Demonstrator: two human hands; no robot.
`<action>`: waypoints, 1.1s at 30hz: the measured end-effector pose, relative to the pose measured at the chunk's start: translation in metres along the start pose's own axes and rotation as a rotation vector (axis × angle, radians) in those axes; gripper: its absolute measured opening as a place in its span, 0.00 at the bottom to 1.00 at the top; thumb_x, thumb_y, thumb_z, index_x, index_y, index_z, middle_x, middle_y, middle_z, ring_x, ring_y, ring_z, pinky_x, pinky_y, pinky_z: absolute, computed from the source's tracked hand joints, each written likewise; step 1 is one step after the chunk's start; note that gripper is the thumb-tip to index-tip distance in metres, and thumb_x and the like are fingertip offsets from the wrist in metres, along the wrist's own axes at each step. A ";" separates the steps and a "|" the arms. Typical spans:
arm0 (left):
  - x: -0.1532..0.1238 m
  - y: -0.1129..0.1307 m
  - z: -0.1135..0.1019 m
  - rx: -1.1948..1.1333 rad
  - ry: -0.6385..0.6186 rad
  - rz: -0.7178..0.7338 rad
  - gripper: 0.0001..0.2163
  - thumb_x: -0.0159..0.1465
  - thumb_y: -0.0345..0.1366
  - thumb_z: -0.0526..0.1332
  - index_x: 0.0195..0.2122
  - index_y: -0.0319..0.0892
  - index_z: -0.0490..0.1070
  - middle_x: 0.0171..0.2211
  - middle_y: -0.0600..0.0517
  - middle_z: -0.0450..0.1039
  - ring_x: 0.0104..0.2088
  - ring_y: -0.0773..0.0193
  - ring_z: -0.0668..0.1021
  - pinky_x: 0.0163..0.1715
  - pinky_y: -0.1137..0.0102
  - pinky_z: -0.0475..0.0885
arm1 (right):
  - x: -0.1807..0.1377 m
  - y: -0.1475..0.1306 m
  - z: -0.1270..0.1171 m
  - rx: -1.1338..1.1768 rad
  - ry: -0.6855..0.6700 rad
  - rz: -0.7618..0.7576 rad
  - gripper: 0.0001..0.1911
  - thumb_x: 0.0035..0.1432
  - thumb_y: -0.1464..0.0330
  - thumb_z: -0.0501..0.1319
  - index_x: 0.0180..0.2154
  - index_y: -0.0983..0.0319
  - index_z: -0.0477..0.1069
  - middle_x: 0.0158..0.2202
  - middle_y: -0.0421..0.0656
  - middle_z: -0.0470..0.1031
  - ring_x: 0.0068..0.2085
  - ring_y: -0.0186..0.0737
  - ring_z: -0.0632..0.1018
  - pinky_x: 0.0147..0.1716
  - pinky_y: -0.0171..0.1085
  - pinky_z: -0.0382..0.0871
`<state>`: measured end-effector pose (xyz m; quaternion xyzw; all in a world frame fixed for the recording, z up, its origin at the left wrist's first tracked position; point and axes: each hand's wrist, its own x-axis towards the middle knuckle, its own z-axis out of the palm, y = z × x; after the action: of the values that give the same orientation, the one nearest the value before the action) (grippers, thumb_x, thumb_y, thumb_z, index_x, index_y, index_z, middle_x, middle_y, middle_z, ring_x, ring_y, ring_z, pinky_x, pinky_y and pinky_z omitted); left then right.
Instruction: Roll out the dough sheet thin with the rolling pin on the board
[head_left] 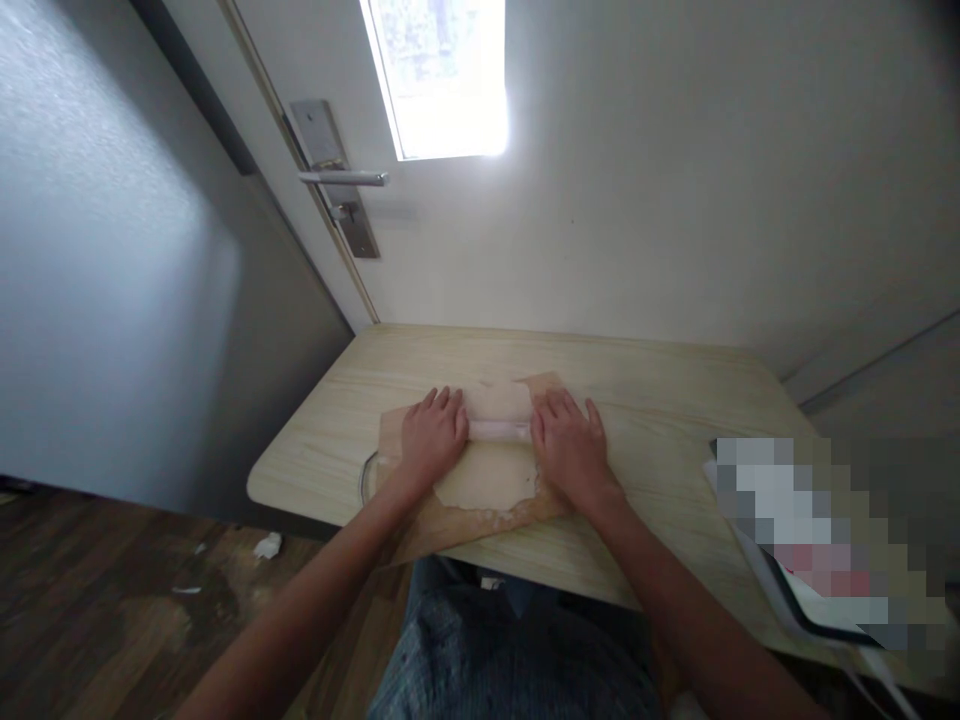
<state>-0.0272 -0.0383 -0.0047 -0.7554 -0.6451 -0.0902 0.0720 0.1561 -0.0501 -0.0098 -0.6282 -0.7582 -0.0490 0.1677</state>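
- Left hand [431, 432]: we see it palm down on the left end of the pin [499, 430], fingers stretched flat and close together, pointing toward 12 o'clock. It presses on the pin and does not curl round it.
- Right hand [571, 445]: it lies the same way on the right end of the pin, palm down, with the fingers flat and slightly fanned.
- Pin: a pale, short roller lying crosswise from 9 to 3 o'clock. Only its middle shows between the two hands, and it rests on the far part of the dough [487, 478].
- Dough: a thin, pale sheet with a ragged near edge, spread on the paper [457, 530]. Most of it lies at 6 o'clock from the pin.
- Paper: a brown sheet under the dough, its near corner hanging over the tabletop [660, 400] edge toward us.
- Metal rim [365, 478]: a curved edge shows at 9 o'clock of the paper, partly under it. We cannot tell what it belongs to.
- Tabletop: light wood grain, set against a white wall.
- Door handle [343, 178]: a metal lever at 11 o'clock of the tabletop, with a bright window [442, 80] at 12 o'clock.
- Floor [112, 590]: dark wood at 8 o'clock, with a few white scraps on it.
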 end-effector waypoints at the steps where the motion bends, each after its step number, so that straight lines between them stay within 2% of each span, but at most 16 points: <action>1: -0.007 0.000 0.000 -0.007 0.021 0.013 0.19 0.65 0.36 0.42 0.52 0.37 0.63 0.53 0.46 0.66 0.55 0.56 0.65 0.51 0.61 0.62 | -0.006 -0.001 -0.001 0.008 0.008 -0.011 0.21 0.61 0.68 0.43 0.51 0.66 0.64 0.54 0.49 0.65 0.57 0.46 0.62 0.55 0.50 0.48; 10: -0.067 0.007 -0.011 -0.061 0.053 0.073 0.20 0.65 0.37 0.43 0.51 0.32 0.64 0.51 0.41 0.68 0.51 0.57 0.70 0.53 0.59 0.61 | -0.059 -0.002 -0.008 0.083 0.108 -0.120 0.19 0.61 0.70 0.46 0.52 0.66 0.64 0.55 0.45 0.64 0.56 0.42 0.64 0.55 0.47 0.49; 15: -0.087 0.014 -0.014 -0.051 0.050 0.096 0.20 0.65 0.38 0.43 0.51 0.32 0.64 0.51 0.42 0.67 0.51 0.58 0.70 0.53 0.60 0.62 | -0.083 0.002 -0.010 0.144 0.128 -0.160 0.20 0.61 0.69 0.46 0.53 0.66 0.62 0.56 0.44 0.64 0.58 0.41 0.61 0.56 0.46 0.49; 22: -0.081 0.019 -0.013 -0.051 0.040 0.041 0.20 0.65 0.38 0.43 0.51 0.33 0.64 0.52 0.43 0.66 0.54 0.56 0.67 0.53 0.58 0.61 | -0.081 0.003 -0.009 0.158 0.131 -0.156 0.20 0.61 0.67 0.47 0.52 0.66 0.63 0.55 0.45 0.65 0.57 0.41 0.63 0.56 0.47 0.49; 28: -0.065 0.021 -0.007 -0.044 0.048 0.015 0.18 0.65 0.38 0.44 0.51 0.40 0.64 0.55 0.46 0.64 0.56 0.56 0.65 0.52 0.59 0.60 | -0.061 -0.004 -0.006 0.112 0.103 -0.122 0.20 0.61 0.66 0.46 0.52 0.66 0.64 0.57 0.47 0.62 0.58 0.42 0.61 0.56 0.47 0.49; 33: -0.047 0.034 -0.004 -0.063 0.020 0.044 0.17 0.65 0.38 0.43 0.50 0.39 0.64 0.55 0.45 0.63 0.55 0.57 0.65 0.51 0.62 0.61 | -0.037 -0.015 0.000 0.073 0.053 -0.136 0.21 0.61 0.65 0.45 0.52 0.65 0.64 0.58 0.50 0.59 0.60 0.44 0.57 0.57 0.49 0.46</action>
<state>-0.0012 -0.0894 -0.0109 -0.7704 -0.6242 -0.1166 0.0566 0.1476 -0.0881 -0.0194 -0.5673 -0.7956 -0.0492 0.2069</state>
